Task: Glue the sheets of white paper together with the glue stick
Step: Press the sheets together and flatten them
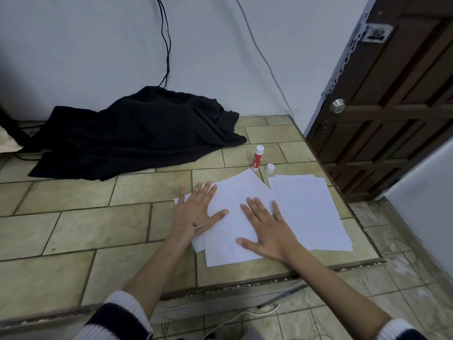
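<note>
Pressing flat with straight, spread fingers, the left hand (196, 212) and right hand (267, 229) rest on overlapped white sheets (232, 200) near the tiled bench's (98, 217) front-right corner; the uncapped glue stick (257, 158) stands behind them.

one view only, from a head-worn wide-angle camera, looking forward and steeply down over a tiled counter (73, 231). it sits close above both forearms, which enter from the bottom edge, the left hand (195, 212) and right hand (266, 230) near the frame's middle. the wall (98, 45) fills the top, a wooden door (392, 106) the upper right, the floor (404, 278) the lower right. straight lines bow outward near the edges.
</note>
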